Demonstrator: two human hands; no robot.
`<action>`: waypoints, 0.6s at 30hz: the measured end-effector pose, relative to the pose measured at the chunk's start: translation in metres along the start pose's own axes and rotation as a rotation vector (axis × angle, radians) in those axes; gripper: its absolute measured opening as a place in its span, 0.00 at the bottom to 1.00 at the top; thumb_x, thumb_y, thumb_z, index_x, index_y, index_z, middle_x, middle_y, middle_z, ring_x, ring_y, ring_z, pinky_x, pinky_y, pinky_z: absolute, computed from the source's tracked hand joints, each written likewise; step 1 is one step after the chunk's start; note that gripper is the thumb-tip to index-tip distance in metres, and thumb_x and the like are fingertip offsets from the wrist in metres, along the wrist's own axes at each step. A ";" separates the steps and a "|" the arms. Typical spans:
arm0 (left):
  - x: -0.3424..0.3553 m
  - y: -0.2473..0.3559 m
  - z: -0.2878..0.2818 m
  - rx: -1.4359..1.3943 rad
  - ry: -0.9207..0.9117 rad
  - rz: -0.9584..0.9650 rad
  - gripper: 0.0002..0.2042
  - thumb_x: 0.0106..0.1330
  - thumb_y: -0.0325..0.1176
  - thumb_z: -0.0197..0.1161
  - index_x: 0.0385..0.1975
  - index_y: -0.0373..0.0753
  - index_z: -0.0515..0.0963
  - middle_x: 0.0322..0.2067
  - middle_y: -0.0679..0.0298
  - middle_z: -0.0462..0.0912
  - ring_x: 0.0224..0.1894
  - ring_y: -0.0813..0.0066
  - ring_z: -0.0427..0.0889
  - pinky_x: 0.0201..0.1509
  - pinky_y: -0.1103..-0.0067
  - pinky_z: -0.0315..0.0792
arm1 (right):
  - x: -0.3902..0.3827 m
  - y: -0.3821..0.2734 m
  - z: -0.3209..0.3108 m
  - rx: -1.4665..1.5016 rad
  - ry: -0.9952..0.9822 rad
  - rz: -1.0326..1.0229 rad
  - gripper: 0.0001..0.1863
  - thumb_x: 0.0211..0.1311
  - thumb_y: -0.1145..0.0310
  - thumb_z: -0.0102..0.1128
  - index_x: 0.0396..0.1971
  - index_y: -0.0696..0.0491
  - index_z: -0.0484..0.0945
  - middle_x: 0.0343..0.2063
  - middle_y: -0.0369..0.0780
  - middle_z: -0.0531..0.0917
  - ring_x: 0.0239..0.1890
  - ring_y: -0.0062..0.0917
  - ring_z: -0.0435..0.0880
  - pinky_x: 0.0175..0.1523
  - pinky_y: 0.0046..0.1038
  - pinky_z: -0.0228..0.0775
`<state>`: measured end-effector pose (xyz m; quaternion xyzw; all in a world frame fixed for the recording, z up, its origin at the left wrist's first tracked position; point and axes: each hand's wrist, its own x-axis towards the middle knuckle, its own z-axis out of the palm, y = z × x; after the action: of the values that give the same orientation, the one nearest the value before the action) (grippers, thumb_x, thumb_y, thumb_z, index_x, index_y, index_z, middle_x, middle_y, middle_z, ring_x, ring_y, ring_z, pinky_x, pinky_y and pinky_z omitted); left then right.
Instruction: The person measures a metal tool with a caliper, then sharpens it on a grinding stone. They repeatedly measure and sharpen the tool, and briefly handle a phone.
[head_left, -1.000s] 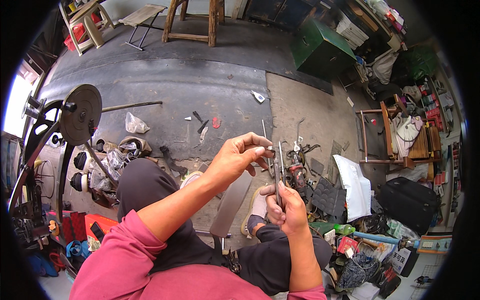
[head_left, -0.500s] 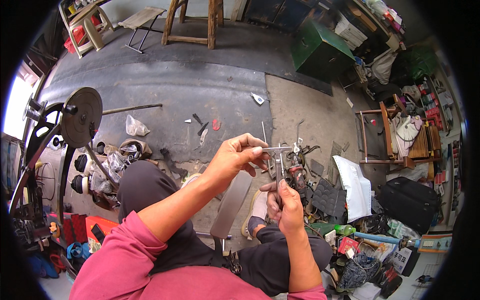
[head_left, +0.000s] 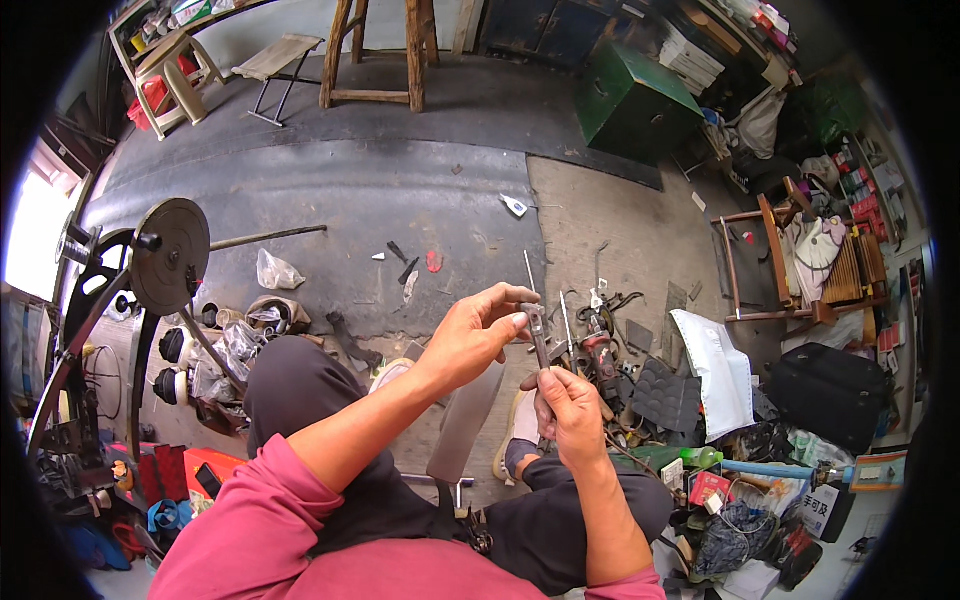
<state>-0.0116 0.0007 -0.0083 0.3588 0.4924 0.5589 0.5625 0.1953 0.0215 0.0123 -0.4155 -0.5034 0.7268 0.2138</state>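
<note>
A slim grey metal tool (head_left: 536, 332) with a wider upper end is held between my hands. My left hand (head_left: 478, 338) pinches at its upper end, thumb forward and fingers curled; whether a smaller piece is in the fingertips, I cannot make out. My right hand (head_left: 566, 410) is closed round the lower part, thumb on top. Below them a grey padded strip (head_left: 458, 420) runs between my dark-trousered legs. Just beyond the tool, a red-and-dark power tool (head_left: 600, 355) lies among scattered metal parts on the floor.
A black machine with a wheel (head_left: 170, 255) stands left. Parts and plastic bags (head_left: 220, 355) lie beside it. A wooden trestle (head_left: 370, 95), folding stool (head_left: 280, 60) and green cabinet (head_left: 630, 105) stand at the back. A wooden chair frame (head_left: 775, 255) and black bag (head_left: 825, 400) are right.
Both hands have moved a little left and down in view. The thin bar that lay crosswise from my left fingers half a second ago no longer shows crosswise. The view has shifted slightly.
</note>
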 end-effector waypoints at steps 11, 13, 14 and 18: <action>-0.001 0.002 -0.001 0.046 -0.021 0.052 0.23 0.74 0.49 0.66 0.61 0.43 0.79 0.48 0.62 0.84 0.48 0.77 0.80 0.42 0.77 0.77 | 0.003 0.002 0.000 -0.076 -0.006 -0.006 0.18 0.81 0.60 0.55 0.42 0.61 0.83 0.15 0.26 0.68 0.14 0.08 0.60 0.20 0.16 0.52; -0.001 0.002 -0.003 0.029 -0.009 0.034 0.22 0.74 0.49 0.65 0.59 0.41 0.80 0.48 0.63 0.84 0.48 0.78 0.80 0.42 0.78 0.77 | 0.003 0.002 -0.001 -0.069 -0.025 -0.007 0.18 0.82 0.59 0.54 0.42 0.60 0.83 0.15 0.26 0.68 0.14 0.08 0.60 0.20 0.16 0.52; -0.001 0.003 -0.004 -0.013 -0.007 0.055 0.22 0.74 0.48 0.65 0.58 0.40 0.80 0.48 0.63 0.84 0.48 0.78 0.80 0.42 0.78 0.77 | 0.003 0.002 -0.001 -0.054 -0.033 0.004 0.18 0.82 0.59 0.54 0.42 0.60 0.83 0.15 0.26 0.68 0.14 0.08 0.60 0.20 0.16 0.52; 0.000 0.005 -0.007 -0.130 0.018 0.077 0.20 0.74 0.44 0.63 0.58 0.36 0.80 0.52 0.61 0.82 0.50 0.74 0.82 0.45 0.77 0.79 | 0.004 0.002 -0.002 -0.060 -0.034 -0.006 0.16 0.81 0.61 0.55 0.41 0.58 0.85 0.17 0.25 0.67 0.17 0.08 0.61 0.23 0.17 0.50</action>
<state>-0.0192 0.0003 -0.0055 0.3355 0.4459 0.6140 0.5583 0.1944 0.0247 0.0084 -0.4079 -0.5296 0.7177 0.1949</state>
